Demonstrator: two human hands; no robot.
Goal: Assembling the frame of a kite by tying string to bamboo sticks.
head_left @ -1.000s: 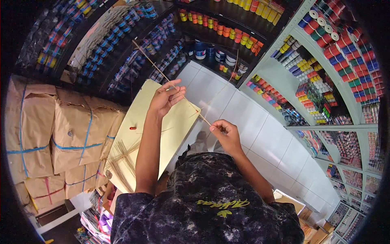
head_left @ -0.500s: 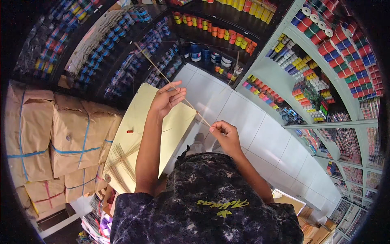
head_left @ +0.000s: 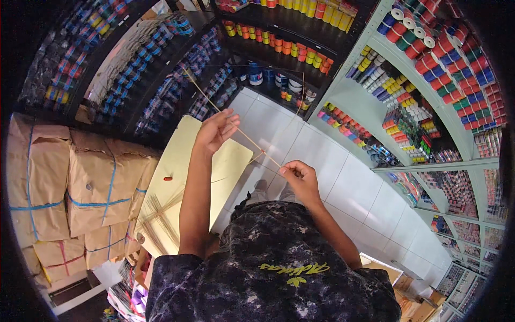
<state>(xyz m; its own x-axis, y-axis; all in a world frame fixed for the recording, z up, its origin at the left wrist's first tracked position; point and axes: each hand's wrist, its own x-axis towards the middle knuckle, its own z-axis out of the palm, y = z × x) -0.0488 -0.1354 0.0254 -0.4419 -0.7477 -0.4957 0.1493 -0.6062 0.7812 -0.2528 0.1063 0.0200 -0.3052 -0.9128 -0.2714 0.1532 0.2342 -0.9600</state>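
A long thin wooden stick (head_left: 248, 138) slants across in front of me, from the dark shelves down to my right hand. My right hand (head_left: 301, 180) pinches its near end between thumb and fingers. Farther up, my left hand (head_left: 217, 131) has the stick lying across its loosely bent fingers. A small reddish binding (head_left: 263, 152) sits on the stick between my hands, where a finer curved strip (head_left: 298, 110) meets it. The strip bends up to the right, and a faint thread seems to run from its tip.
Left of me, a pale yellow tabletop (head_left: 188, 145) carries a bundle of thin sticks (head_left: 161, 214) and a small red object (head_left: 168, 178). Wrapped brown parcels (head_left: 102, 172) are stacked beyond. Shelves of coloured spools (head_left: 300, 53) surround the white tiled floor (head_left: 343, 177).
The stick's far end has dipped slightly nearer and to the right. My left hand has shifted a little, and the curved strip shows more plainly. My right hand keeps its pinch.
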